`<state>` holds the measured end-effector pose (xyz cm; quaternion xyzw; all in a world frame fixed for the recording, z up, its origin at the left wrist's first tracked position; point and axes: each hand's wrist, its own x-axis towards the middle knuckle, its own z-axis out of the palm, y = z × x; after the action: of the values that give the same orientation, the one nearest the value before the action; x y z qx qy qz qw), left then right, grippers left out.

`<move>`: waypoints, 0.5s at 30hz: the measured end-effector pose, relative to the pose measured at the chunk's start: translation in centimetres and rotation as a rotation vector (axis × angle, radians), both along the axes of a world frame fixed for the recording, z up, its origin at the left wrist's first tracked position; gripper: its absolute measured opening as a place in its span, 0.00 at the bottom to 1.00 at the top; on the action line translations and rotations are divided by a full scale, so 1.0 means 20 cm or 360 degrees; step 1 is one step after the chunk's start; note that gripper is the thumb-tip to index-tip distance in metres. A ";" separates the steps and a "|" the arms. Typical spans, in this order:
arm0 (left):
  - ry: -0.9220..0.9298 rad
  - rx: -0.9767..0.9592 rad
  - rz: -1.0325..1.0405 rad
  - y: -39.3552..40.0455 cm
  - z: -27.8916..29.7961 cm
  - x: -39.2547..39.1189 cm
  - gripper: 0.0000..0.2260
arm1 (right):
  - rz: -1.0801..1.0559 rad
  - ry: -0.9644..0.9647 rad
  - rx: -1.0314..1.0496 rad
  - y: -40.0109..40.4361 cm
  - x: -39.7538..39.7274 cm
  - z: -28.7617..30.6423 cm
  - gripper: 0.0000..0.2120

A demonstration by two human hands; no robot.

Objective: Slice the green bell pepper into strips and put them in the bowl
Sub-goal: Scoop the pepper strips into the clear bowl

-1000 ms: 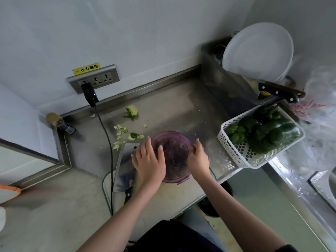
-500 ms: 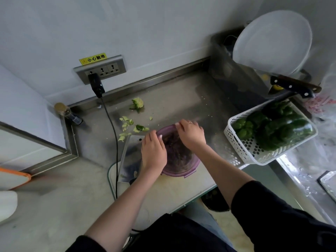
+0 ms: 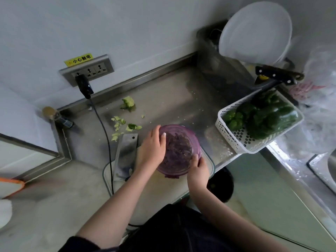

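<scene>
Fingers [image 3: 161, 136] of the left hand [image 3: 151, 150] curl over the far-left rim of the purple bowl [image 3: 179, 151], while the right hand [image 3: 198, 169] pinches the near-right rim, so both hands are clamped on the bowl from opposite sides. The bowl sits on the cutting board [image 3: 163, 188] at the worktop [image 3: 172, 99] edge, and dark strips [image 3: 177, 149] of cut pepper appear to lie inside it, though the tinted wall makes them hard to read. Just left of the left hand a cleaver [image 3: 125, 153] lies flat on the board. Beyond it, pale green scraps [image 3: 123, 124] and a pepper core [image 3: 128, 103] are scattered toward the wall. To the right, well apart, a white basket [image 3: 234, 135] holds whole green peppers [image 3: 261, 119]. The bowl looks light and thin-walled, probably smooth plastic, so a two-sided rim hold suits it best; the strips should be limp, damp and slippery.
</scene>
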<state>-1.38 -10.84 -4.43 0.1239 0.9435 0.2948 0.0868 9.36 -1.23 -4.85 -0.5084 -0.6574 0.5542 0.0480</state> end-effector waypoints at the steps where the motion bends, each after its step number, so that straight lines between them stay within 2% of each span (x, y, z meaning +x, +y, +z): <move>1: 0.0006 -0.0021 0.0027 0.01 0.00 0.00 0.21 | 0.0001 0.0013 0.0025 0.00 -0.01 0.00 0.18; 6: -0.0234 -0.0047 0.0097 0.02 0.04 -0.02 0.20 | 0.0043 0.0077 -0.0031 0.03 0.00 -0.01 0.18; 9: -0.0572 0.0242 0.0248 -0.02 0.06 -0.05 0.22 | 0.0091 0.0057 -0.0300 0.05 -0.03 -0.02 0.21; 12: -0.0855 0.0369 0.0374 -0.13 0.02 0.01 0.30 | 0.0103 0.0110 -0.0423 0.07 -0.04 -0.04 0.14; 15: -0.1035 0.0520 0.0514 -0.19 -0.04 0.05 0.33 | 0.0212 0.0115 -0.0252 0.08 -0.06 -0.01 0.09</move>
<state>-0.46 -14.73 -5.22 -0.1137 0.8149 0.4746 0.3127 8.14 0.42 -5.04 -0.4454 -0.6417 0.6244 -0.0058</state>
